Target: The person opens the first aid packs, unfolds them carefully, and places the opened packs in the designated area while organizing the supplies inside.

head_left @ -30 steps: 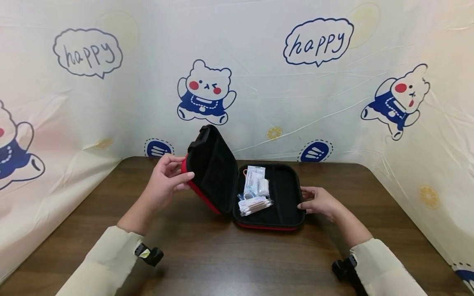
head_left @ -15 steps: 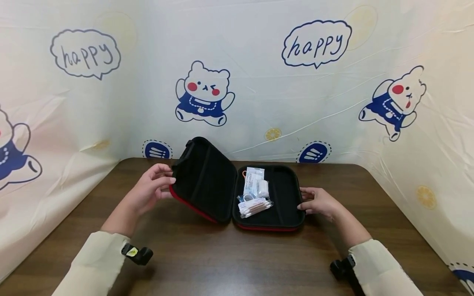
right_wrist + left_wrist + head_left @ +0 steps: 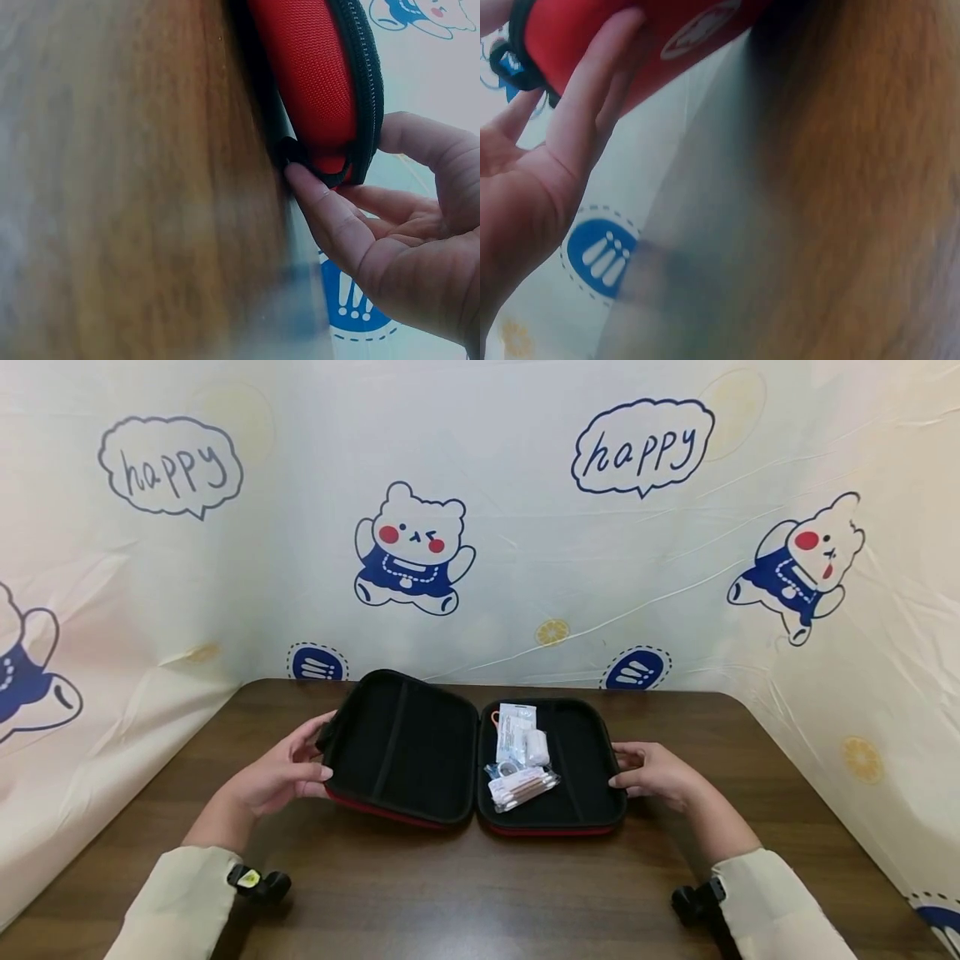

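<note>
A red zippered case with a black lining lies unfolded in the head view, its lid [image 3: 435, 752] on the left and its base [image 3: 588, 760] on the right. My left hand [image 3: 273, 777] grips the lid's left edge, thumb on the rim and fingers under the red shell [image 3: 660, 30]. The lid is still tilted up a little. At the base's right edge, my right hand [image 3: 658, 774] holds the side, thumb at the rim; the right wrist view shows fingers by a black loop [image 3: 326, 172]. Inside the base lie a flat packet [image 3: 514, 733], a white roll [image 3: 536, 748] and bagged cotton swabs [image 3: 522, 789].
An orange handle loop [image 3: 495, 718] peeks from behind the packet. The brown wooden table [image 3: 480, 893] carries the case near its far edge. A patterned curtain [image 3: 517, 560] hangs right behind the table and along both sides.
My left hand has moved left and down, swinging the lid from steeply raised to nearly flat. The right hand keeps its hold on the base, which has shifted very slightly.
</note>
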Demonstrator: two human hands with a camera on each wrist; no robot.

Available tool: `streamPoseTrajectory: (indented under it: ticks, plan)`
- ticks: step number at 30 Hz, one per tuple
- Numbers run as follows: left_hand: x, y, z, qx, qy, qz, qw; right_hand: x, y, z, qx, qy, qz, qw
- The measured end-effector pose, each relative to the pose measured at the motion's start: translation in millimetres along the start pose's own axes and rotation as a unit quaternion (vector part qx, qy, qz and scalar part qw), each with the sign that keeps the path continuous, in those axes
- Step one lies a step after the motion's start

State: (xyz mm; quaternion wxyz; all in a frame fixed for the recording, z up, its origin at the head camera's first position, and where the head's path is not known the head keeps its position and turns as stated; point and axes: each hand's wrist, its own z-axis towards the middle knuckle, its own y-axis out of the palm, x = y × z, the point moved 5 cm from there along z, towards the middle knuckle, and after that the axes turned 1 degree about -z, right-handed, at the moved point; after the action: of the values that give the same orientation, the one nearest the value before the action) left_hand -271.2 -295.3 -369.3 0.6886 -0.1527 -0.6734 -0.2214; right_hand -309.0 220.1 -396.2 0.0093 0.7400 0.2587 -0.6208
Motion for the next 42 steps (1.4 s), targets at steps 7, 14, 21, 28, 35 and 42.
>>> streamPoseTrajectory:
  ticks: [7,14,21,28,35,42]
  plan:
    - [-12.2,-5.7,-6.9,-0.014,-0.061,0.059,0.9962,-1.0,-2.9,-5.0,-0.008,0.014,-0.021,0.9996]
    - [-20.4,-4.8,-7.4,-0.005,-0.111,0.112,0.9874,-1.9,-7.0,-12.5,-0.030,0.016,-0.006,0.9994]
    - [-25.5,-6.1,-6.8,0.018,-0.131,0.183,0.9742,2.1,-11.0,-17.7,-0.043,0.014,0.006,0.9990]
    - [-26.6,-1.7,-6.7,0.029,-0.149,0.236,0.9597,4.5,-11.8,-22.8,-0.046,0.015,0.000,0.9988]
    - [-20.9,1.1,-5.1,0.038,-0.140,0.252,0.9567,5.5,-14.5,-23.9,-0.040,0.018,-0.002,0.9990]
    - [-10.2,-3.0,-4.4,0.050,-0.123,0.271,0.9532,6.7,-16.1,-22.1,-0.047,0.020,0.016,0.9986]
